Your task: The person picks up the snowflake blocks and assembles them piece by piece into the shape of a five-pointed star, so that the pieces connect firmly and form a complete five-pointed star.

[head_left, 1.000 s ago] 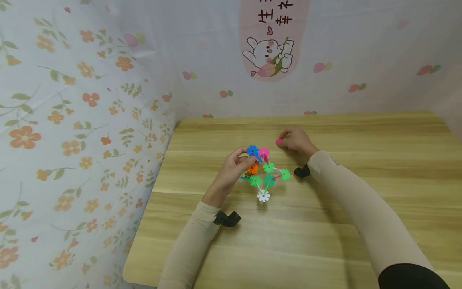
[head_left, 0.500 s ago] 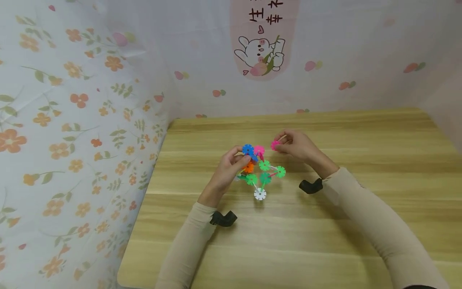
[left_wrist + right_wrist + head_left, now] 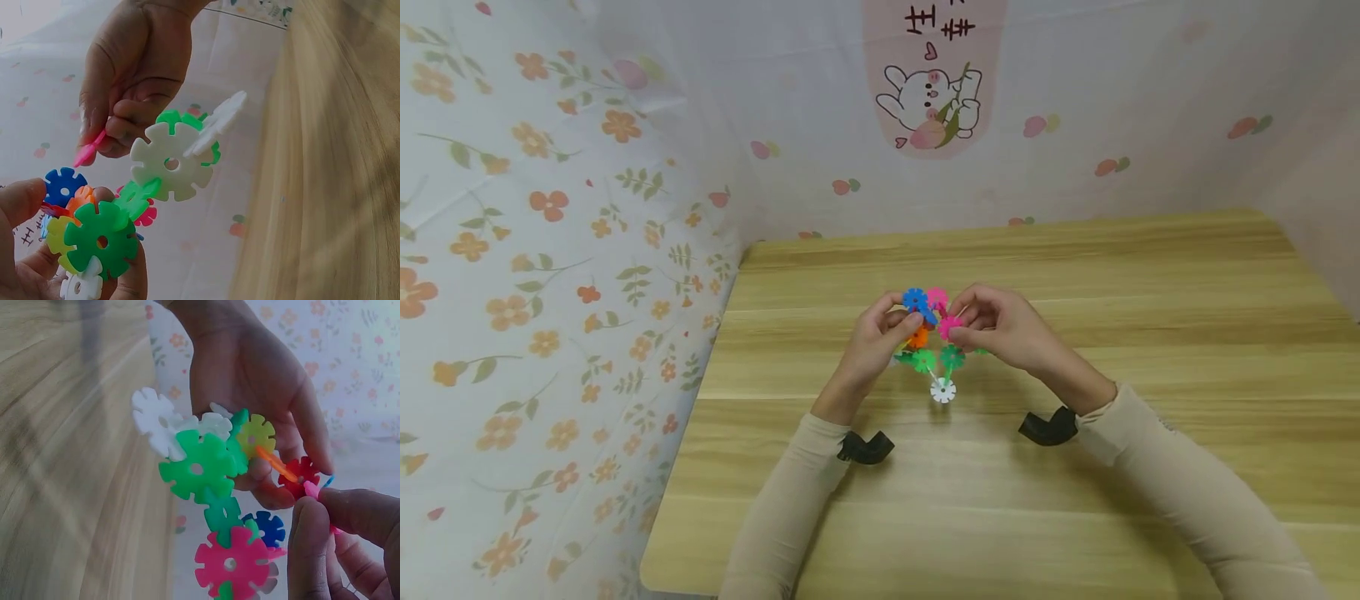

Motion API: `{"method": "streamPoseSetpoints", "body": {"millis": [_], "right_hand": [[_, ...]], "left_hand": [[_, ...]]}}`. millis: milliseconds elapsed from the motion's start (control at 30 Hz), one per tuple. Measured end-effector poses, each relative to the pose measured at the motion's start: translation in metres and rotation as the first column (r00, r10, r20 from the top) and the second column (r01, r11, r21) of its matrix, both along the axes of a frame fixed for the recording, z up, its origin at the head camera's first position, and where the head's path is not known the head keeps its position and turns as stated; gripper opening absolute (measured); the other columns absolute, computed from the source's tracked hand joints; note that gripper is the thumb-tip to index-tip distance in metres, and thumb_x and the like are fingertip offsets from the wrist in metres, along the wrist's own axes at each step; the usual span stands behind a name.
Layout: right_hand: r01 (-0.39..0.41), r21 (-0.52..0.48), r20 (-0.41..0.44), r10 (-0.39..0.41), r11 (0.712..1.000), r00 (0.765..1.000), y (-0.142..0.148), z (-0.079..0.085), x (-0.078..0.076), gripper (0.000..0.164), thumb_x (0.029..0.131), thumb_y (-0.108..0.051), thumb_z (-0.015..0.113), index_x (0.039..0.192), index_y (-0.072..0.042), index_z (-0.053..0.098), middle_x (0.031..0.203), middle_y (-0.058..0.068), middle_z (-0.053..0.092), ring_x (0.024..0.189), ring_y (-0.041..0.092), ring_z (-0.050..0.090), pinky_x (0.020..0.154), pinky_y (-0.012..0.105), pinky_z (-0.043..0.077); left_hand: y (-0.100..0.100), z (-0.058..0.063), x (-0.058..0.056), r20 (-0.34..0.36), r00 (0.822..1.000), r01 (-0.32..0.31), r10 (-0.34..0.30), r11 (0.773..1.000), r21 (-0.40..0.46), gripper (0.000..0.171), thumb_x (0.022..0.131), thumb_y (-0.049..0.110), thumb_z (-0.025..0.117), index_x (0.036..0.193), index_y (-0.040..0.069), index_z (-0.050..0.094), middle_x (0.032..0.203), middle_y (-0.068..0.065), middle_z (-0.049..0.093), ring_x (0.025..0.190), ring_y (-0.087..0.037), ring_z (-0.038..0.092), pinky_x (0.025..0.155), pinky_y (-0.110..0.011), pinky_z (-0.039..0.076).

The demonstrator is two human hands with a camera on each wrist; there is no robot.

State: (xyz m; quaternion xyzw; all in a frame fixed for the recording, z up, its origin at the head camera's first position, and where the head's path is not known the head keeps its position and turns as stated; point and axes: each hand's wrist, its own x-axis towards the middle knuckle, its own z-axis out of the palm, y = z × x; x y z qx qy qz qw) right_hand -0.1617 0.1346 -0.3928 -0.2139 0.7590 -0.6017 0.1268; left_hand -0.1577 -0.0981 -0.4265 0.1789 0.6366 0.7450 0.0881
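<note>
My left hand (image 3: 871,342) grips a built shape of interlocking snowflake discs (image 3: 924,361) in blue, orange, yellow, green, white and pink, holding it by its blue and orange side. Between thumb and fingers, my right hand (image 3: 1011,329) pinches a loose-looking pink snowflake disc (image 3: 950,327), right beside the shape's upper part. Edge-on in the left wrist view, that pink disc (image 3: 91,147) points toward the blue disc (image 3: 64,186). The right wrist view has a red disc (image 3: 300,478) close to the pinching fingertips. A white disc (image 3: 943,390) hangs lowest in the head view.
A wood-grain table (image 3: 955,500) lies beneath both hands. Black curved pieces (image 3: 867,448) stick out from the cuffs at both wrists. Behind the table is a pale printed cloth (image 3: 1075,75), and a flowered cloth (image 3: 535,275) borders the left side.
The right hand has brought the pink disc left and down to the shape, now overlapping its green discs. The left hand keeps its grip nearly in place. The head view has shifted slightly.
</note>
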Motion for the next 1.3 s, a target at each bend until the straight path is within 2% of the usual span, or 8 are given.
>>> {"method": "streamPoseSetpoints", "body": {"millis": [100, 333, 500, 533, 667, 767, 967, 1300], "right_hand": [[0.001, 0.014, -0.01, -0.001, 1.0, 1.0, -0.002, 0.0, 0.001, 0.024, 0.09, -0.008, 0.075, 0.11, -0.004, 0.062, 0.092, 0.017, 0.064, 0.074, 0.033, 0.067, 0.067, 0.038, 0.059], [0.031, 0.008, -0.038, -0.031, 0.999, 0.999, -0.006, -0.001, 0.002, 0.023, 0.09, -0.009, 0.075, 0.108, -0.004, 0.062, 0.09, 0.015, 0.064, 0.072, 0.03, 0.067, 0.065, 0.036, 0.058], [0.061, -0.014, -0.025, -0.061, 0.998, 0.998, -0.01, -0.002, 0.005, 0.021, 0.09, -0.007, 0.075, 0.106, -0.005, 0.062, 0.088, 0.016, 0.064, 0.072, 0.03, 0.066, 0.067, 0.04, 0.059], [0.07, -0.016, -0.024, -0.07, 0.997, 0.997, -0.01, -0.001, 0.006, 0.021, 0.089, -0.007, 0.076, 0.105, -0.005, 0.061, 0.088, 0.016, 0.064, 0.072, 0.031, 0.066, 0.066, 0.04, 0.059], [0.1, -0.023, -0.017, -0.101, 0.995, 0.995, -0.011, 0.001, 0.007, 0.021, 0.088, -0.006, 0.077, 0.103, -0.004, 0.061, 0.085, 0.015, 0.066, 0.072, 0.034, 0.067, 0.066, 0.041, 0.059], [0.104, -0.037, -0.003, -0.104, 0.994, 0.995, -0.011, 0.001, 0.007, 0.02, 0.088, -0.006, 0.077, 0.101, -0.003, 0.061, 0.085, 0.016, 0.066, 0.072, 0.036, 0.068, 0.066, 0.042, 0.059], [0.098, -0.099, 0.015, -0.097, 0.99, 0.995, -0.011, -0.002, 0.006, 0.016, 0.088, 0.001, 0.075, 0.096, 0.001, 0.061, 0.085, 0.019, 0.065, 0.072, 0.035, 0.068, 0.065, 0.038, 0.06], [0.055, -0.185, 0.081, -0.04, 0.981, 0.996, -0.009, -0.008, 0.002, 0.013, 0.086, 0.009, 0.073, 0.09, 0.008, 0.06, 0.079, 0.014, 0.064, 0.07, 0.026, 0.071, 0.062, 0.035, 0.059]], "left_hand": [[0.001, 0.002, 0.001, 0.005, 1.0, -0.007, 0.007, 1.0, -0.012, 0.017, 0.103, 0.012, 0.057, 0.118, 0.004, 0.056, 0.103, -0.013, 0.069, 0.096, -0.025, 0.064, 0.085, -0.035, 0.053], [0.001, 0.004, 0.003, 0.009, 1.0, -0.009, 0.009, 1.0, -0.005, 0.017, 0.103, 0.013, 0.057, 0.117, 0.005, 0.055, 0.102, -0.011, 0.069, 0.095, -0.024, 0.064, 0.082, -0.033, 0.054], [0.002, 0.004, 0.006, 0.02, 1.0, -0.005, 0.005, 1.0, -0.003, 0.016, 0.102, 0.016, 0.059, 0.115, 0.007, 0.054, 0.102, -0.011, 0.067, 0.092, -0.024, 0.064, 0.079, -0.032, 0.054], [0.002, 0.004, 0.006, 0.02, 1.0, -0.006, 0.006, 1.0, -0.003, 0.016, 0.102, 0.016, 0.06, 0.115, 0.008, 0.055, 0.103, -0.011, 0.067, 0.093, -0.025, 0.064, 0.079, -0.033, 0.054], [0.004, 0.004, 0.007, 0.01, 1.0, -0.015, 0.015, 1.0, 0.01, 0.014, 0.101, 0.015, 0.061, 0.112, 0.007, 0.056, 0.105, -0.014, 0.067, 0.102, -0.047, 0.062, 0.084, -0.034, 0.055], [0.004, 0.004, 0.007, 0.0, 1.0, -0.022, 0.022, 1.0, -0.004, 0.013, 0.101, 0.014, 0.062, 0.11, 0.007, 0.057, 0.106, -0.014, 0.067, 0.105, -0.052, 0.06, 0.085, -0.036, 0.055], [0.005, 0.006, 0.007, -0.019, 1.0, -0.012, 0.011, 0.998, -0.059, 0.013, 0.101, 0.015, 0.062, 0.109, 0.007, 0.056, 0.106, -0.014, 0.066, 0.094, -0.028, 0.068, 0.083, -0.037, 0.056], [0.005, 0.002, 0.008, -0.024, 1.0, -0.007, 0.005, 0.996, -0.083, 0.01, 0.101, 0.012, 0.061, 0.107, 0.005, 0.057, 0.105, -0.013, 0.067, 0.093, -0.028, 0.068, 0.08, -0.038, 0.057]]}}
